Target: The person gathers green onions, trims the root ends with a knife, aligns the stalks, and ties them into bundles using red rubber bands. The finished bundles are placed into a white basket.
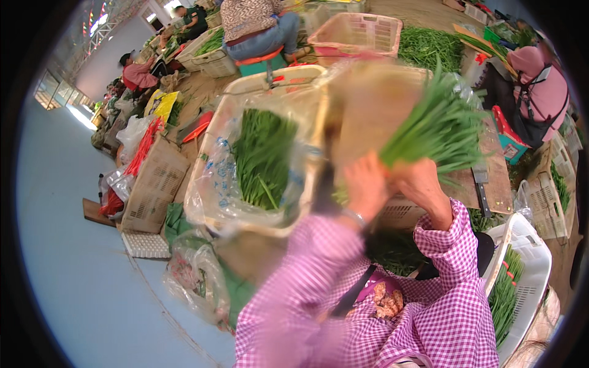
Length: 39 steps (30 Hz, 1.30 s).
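Note:
A bunch of long green leaves, seemingly garlic chives [435, 126], is raised above a wooden board, its leaf tips fanning up and to the right. My right hand [421, 184] grips the lower part of the bunch. Close beside it, my left hand [366, 181] also holds the lower end, blurred by motion. A reddish-orange patch shows between the hands, too smeared to identify. Left of them stands a plastic crate [195, 198] lined with clear film, with more green leaves [262, 158] lying in it.
A knife [481, 191] with a black handle lies on the right part of the wooden board [497, 168]. At my right side a white crate [536, 257] holds tied green bunches. Red ties [145, 145] hang over an upturned crate [154, 188]. Other people sit farther off.

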Each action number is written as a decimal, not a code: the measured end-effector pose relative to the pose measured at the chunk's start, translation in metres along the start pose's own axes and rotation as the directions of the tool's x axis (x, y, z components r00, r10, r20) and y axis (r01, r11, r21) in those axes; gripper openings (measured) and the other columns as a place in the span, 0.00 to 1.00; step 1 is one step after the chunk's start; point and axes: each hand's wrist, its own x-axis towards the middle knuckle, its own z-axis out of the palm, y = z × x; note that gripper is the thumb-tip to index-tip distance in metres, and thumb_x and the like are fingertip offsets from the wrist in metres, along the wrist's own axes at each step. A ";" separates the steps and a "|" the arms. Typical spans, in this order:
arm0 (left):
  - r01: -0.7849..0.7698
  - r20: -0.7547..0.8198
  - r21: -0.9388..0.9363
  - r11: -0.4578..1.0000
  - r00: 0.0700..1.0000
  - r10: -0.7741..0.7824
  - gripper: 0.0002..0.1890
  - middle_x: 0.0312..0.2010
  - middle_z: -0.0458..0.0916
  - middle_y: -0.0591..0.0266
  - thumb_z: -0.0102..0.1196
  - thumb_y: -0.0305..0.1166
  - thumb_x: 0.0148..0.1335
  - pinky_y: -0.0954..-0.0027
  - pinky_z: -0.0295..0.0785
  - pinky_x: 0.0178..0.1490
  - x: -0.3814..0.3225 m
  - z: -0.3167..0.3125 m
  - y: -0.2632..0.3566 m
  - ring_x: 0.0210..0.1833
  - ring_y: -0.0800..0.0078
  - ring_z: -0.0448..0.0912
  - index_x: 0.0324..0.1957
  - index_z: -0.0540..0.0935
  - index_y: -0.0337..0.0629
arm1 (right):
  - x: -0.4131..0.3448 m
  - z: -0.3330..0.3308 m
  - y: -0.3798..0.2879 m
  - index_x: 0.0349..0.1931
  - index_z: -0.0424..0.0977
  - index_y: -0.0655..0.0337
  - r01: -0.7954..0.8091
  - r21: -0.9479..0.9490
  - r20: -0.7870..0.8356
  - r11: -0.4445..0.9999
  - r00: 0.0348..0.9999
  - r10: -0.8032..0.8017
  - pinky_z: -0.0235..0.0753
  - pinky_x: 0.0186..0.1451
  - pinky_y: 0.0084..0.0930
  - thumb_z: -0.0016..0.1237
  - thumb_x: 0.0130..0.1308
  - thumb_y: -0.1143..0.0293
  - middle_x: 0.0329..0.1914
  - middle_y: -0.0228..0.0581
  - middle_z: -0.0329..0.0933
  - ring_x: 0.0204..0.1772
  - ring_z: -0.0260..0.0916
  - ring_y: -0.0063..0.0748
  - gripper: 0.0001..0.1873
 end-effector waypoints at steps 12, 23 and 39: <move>0.144 0.052 -0.924 0.355 0.966 -0.255 0.18 0.46 0.69 0.60 0.56 0.30 0.64 0.71 0.71 0.50 -0.069 0.047 0.032 0.50 0.75 0.70 0.51 0.64 0.38 | 0.003 -0.006 -0.043 0.23 0.77 0.58 0.353 -0.291 0.437 0.889 0.876 -0.205 0.76 0.29 0.38 0.53 0.49 0.68 0.19 0.42 0.78 0.25 0.78 0.45 0.04; -0.186 -0.039 -0.337 0.923 0.982 0.184 0.48 0.65 0.61 0.46 0.71 0.36 0.44 0.56 0.61 0.64 -0.075 -0.039 -0.013 0.68 0.48 0.60 0.67 0.60 0.34 | -0.013 -0.004 0.002 0.22 0.72 0.61 0.051 -0.136 0.395 0.989 0.919 0.007 0.70 0.29 0.48 0.57 0.54 0.68 0.17 0.52 0.73 0.26 0.74 0.57 0.09; -0.647 0.103 0.131 0.751 0.762 0.639 0.41 0.49 0.71 0.60 0.75 0.48 0.33 0.62 0.62 0.56 0.013 -0.012 -0.035 0.58 0.64 0.68 0.49 0.73 0.38 | -0.009 -0.008 -0.002 0.23 0.75 0.62 -0.149 -0.093 0.372 0.984 0.912 0.173 0.69 0.31 0.48 0.54 0.53 0.70 0.19 0.54 0.73 0.27 0.73 0.57 0.06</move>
